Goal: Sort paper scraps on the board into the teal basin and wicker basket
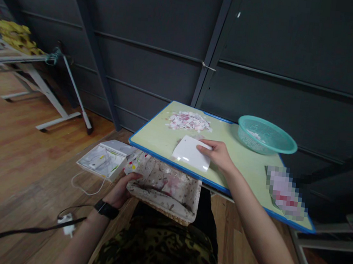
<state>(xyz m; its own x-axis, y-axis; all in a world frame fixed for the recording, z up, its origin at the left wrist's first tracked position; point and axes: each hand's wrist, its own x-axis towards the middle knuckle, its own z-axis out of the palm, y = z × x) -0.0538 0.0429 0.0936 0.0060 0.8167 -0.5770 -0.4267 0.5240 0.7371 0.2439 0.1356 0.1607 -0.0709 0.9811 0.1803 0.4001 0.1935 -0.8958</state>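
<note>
My right hand (215,153) grips a white flat card (190,152) by its right side, with the thumb on top, low over the yellow-green tabletop (151,135). Below the table's front edge, my left hand (123,189) is closed on the left rim of a lined basket (171,186), whose pale lining is stained and speckled. The basket sits at my lap, its far side under the table edge. Beyond the card lies a heap of white and pinkish scraps (188,120). Part of the left fingers is hidden by the basket.
A turquoise colander (267,137) with some white pieces stands at the table's back right. A pixelated item (286,194) lies at the right end. On the floor are an open white box (102,162) and a white plug (66,223). Dark panels (154,45) rise behind.
</note>
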